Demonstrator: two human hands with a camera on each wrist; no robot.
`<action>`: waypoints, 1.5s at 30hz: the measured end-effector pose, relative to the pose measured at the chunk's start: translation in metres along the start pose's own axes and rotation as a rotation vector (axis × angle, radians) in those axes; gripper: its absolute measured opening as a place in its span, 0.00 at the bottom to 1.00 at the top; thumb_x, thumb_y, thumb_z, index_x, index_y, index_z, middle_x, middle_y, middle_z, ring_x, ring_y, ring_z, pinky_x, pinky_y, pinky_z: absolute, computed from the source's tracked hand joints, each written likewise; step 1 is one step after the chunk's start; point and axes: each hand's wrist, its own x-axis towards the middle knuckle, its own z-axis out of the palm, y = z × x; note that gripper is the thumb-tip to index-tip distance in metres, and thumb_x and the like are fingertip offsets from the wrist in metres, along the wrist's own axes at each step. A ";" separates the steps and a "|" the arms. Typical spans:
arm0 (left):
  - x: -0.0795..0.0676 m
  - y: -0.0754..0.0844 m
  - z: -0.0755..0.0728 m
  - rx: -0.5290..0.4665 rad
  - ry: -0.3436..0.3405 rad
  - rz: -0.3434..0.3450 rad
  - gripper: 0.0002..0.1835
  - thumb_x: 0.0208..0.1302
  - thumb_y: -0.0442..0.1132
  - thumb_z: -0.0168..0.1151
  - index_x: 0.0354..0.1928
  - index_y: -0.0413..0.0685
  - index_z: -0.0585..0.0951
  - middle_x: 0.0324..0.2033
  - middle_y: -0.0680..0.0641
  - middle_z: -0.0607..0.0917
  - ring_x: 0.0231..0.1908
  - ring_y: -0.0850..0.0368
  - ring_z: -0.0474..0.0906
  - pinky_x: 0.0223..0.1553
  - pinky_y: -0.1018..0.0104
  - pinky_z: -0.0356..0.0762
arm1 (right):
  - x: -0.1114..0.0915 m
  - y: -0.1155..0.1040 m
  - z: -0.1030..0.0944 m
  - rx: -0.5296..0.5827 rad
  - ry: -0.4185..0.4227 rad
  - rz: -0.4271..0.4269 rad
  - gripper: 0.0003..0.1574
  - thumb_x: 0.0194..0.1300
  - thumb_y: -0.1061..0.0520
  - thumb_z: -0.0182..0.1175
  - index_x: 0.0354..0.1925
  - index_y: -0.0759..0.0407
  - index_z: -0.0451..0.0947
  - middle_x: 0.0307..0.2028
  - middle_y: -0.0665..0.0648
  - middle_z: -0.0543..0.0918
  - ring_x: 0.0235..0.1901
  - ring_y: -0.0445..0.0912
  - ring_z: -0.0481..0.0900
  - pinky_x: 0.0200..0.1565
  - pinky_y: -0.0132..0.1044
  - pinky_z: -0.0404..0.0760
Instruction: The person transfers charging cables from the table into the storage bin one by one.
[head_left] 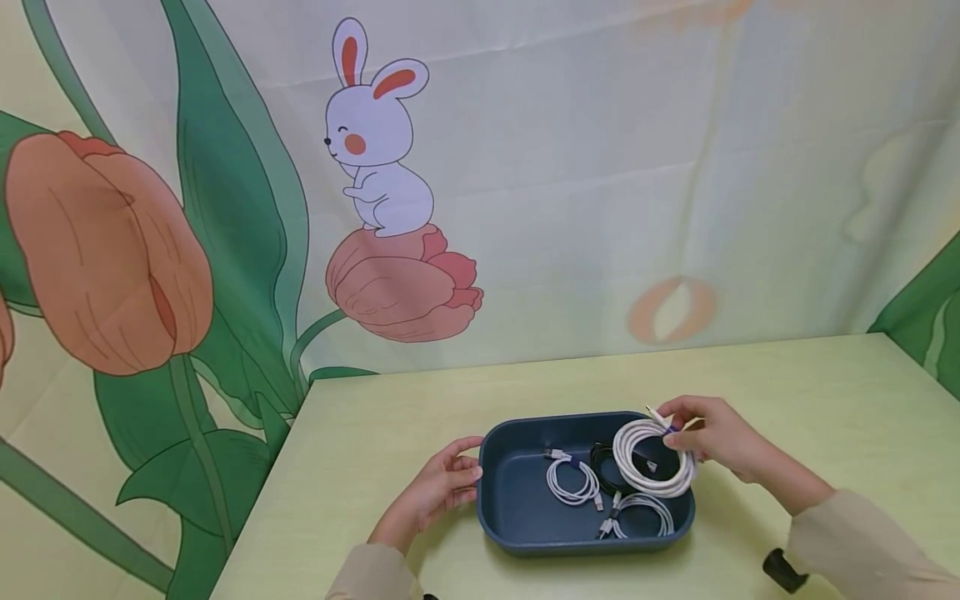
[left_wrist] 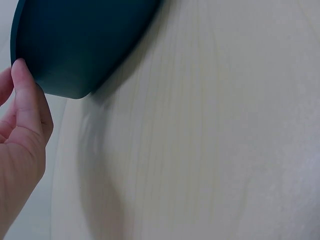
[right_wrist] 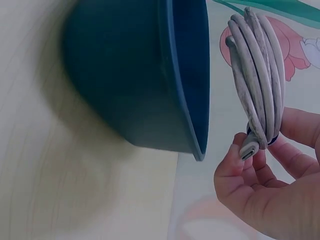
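In my right hand (head_left: 716,437) is a thick white coiled cable (head_left: 628,475), pinched at its blue tie and held over the right end of a dark blue tray (head_left: 517,546). The right wrist view shows the cable's connector (right_wrist: 249,150) between the fingers. My left hand (head_left: 442,483) rests against the tray's left end; in the left wrist view its thumb (left_wrist: 25,80) touches the wall near the rim. Inside the tray lie a thin white cable (head_left: 551,479), a black cable (head_left: 600,454) partly hidden by the held coil, and another white cable (head_left: 670,518).
The tray stands on a pale wood-grain table (head_left: 360,442). Behind the table hangs a cloth backdrop (head_left: 562,208) printed with a rabbit and tulips. A small black object (head_left: 783,571) shows beside the right sleeve.
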 end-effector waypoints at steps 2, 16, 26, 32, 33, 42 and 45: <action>0.000 0.000 0.000 0.001 -0.001 0.001 0.28 0.58 0.34 0.56 0.61 0.45 0.61 0.33 0.52 0.73 0.28 0.63 0.73 0.29 0.74 0.75 | 0.001 -0.001 0.003 -0.007 -0.003 -0.002 0.24 0.52 0.64 0.60 0.49 0.70 0.68 0.31 0.59 0.68 0.26 0.44 0.68 0.19 0.31 0.70; -0.001 0.001 0.000 -0.009 -0.004 0.001 0.28 0.58 0.34 0.56 0.61 0.45 0.60 0.33 0.53 0.73 0.28 0.64 0.73 0.29 0.74 0.75 | 0.007 -0.005 0.022 0.038 -0.021 -0.042 0.22 0.52 0.67 0.59 0.47 0.72 0.69 0.29 0.58 0.67 0.23 0.42 0.67 0.19 0.30 0.69; -0.002 0.002 0.000 -0.005 -0.010 0.001 0.28 0.59 0.34 0.55 0.61 0.43 0.59 0.32 0.53 0.72 0.27 0.64 0.73 0.29 0.75 0.75 | 0.012 -0.004 0.038 0.043 -0.008 -0.020 0.21 0.51 0.68 0.59 0.46 0.70 0.70 0.29 0.58 0.67 0.23 0.44 0.65 0.19 0.31 0.69; -0.002 0.003 0.001 -0.011 0.001 -0.009 0.28 0.59 0.33 0.55 0.61 0.44 0.60 0.32 0.52 0.72 0.27 0.64 0.73 0.29 0.75 0.75 | 0.013 -0.007 0.048 0.047 0.009 -0.006 0.20 0.51 0.69 0.59 0.45 0.71 0.70 0.28 0.57 0.67 0.24 0.45 0.65 0.19 0.32 0.69; -0.002 0.003 0.001 -0.012 0.002 -0.010 0.28 0.59 0.33 0.55 0.61 0.45 0.60 0.32 0.52 0.72 0.27 0.64 0.73 0.29 0.75 0.75 | 0.014 -0.008 0.049 0.047 0.012 -0.004 0.20 0.51 0.69 0.59 0.45 0.70 0.70 0.28 0.57 0.67 0.24 0.45 0.65 0.19 0.32 0.69; 0.000 0.003 0.002 -0.014 0.008 -0.010 0.27 0.59 0.33 0.54 0.61 0.45 0.60 0.33 0.52 0.72 0.27 0.63 0.72 0.29 0.74 0.75 | 0.020 -0.007 0.060 0.064 0.031 0.030 0.20 0.50 0.69 0.60 0.45 0.69 0.71 0.28 0.57 0.68 0.25 0.46 0.66 0.20 0.33 0.71; 0.001 0.003 0.002 -0.012 0.011 -0.009 0.27 0.59 0.32 0.54 0.61 0.45 0.60 0.33 0.52 0.73 0.27 0.63 0.73 0.29 0.74 0.75 | 0.021 -0.008 0.065 0.067 0.037 0.044 0.21 0.50 0.69 0.61 0.45 0.68 0.71 0.28 0.57 0.69 0.26 0.46 0.66 0.22 0.33 0.71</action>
